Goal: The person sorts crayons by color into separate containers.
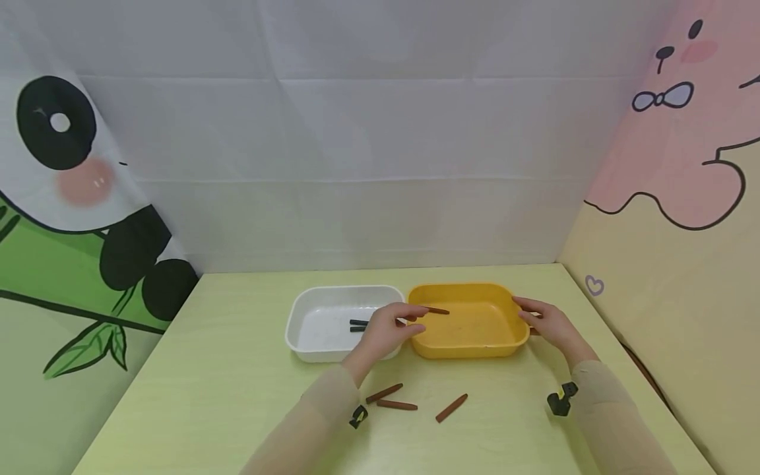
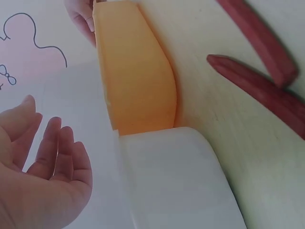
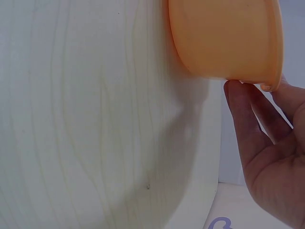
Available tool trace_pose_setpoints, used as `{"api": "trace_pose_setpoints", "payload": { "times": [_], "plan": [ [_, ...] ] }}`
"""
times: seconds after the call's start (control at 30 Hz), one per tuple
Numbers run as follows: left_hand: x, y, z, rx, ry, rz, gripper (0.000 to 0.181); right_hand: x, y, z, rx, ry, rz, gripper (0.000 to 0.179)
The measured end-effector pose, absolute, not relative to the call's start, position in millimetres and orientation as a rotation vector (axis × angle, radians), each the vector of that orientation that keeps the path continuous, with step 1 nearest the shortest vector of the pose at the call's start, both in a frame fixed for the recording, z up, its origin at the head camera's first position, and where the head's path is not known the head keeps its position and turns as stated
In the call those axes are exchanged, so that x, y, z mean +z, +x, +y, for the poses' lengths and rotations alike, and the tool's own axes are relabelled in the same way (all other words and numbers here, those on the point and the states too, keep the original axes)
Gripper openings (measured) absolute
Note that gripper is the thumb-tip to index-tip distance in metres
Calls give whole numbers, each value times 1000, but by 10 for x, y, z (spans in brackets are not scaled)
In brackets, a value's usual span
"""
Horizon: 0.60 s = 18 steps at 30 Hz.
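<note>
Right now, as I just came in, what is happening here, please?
A person's right hand grips the yellow tray. The left hand, apparently empty, hovers where that tray meets the white tray. One brown stick shows in the yellow tray, dark sticks lie in the white one, and three brown sticks lie on the table.

The yellow tray (image 1: 475, 333) looks like smooth moulded plastic with a soft sheen, and the white tray (image 1: 317, 323) beside it seems plastic too, a little glossier inside. The brown sticks (image 1: 452, 408) in front of the yellow tray look matt and faintly waxy, their exact material unclear. Beneath it, the table (image 1: 196, 402) has a smooth, wood-grained surface. Behind it hangs a matt, creased sheet (image 1: 368, 132), apparently cloth.
</note>
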State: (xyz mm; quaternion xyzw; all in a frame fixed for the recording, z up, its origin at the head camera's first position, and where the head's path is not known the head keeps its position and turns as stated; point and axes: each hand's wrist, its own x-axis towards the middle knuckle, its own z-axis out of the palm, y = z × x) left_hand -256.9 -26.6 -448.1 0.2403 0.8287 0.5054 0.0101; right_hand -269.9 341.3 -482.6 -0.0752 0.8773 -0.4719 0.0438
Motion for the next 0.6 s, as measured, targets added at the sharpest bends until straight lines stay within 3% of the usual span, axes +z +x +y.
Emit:
{"api": "trace_pose_setpoints", "payload": {
  "times": [0.6],
  "plan": [
    [-4720, -2252, -604, 1586, 828, 2611, 38, -4857, -2775, 3470, -1425, -218, 2694, 46]
  ]
}}
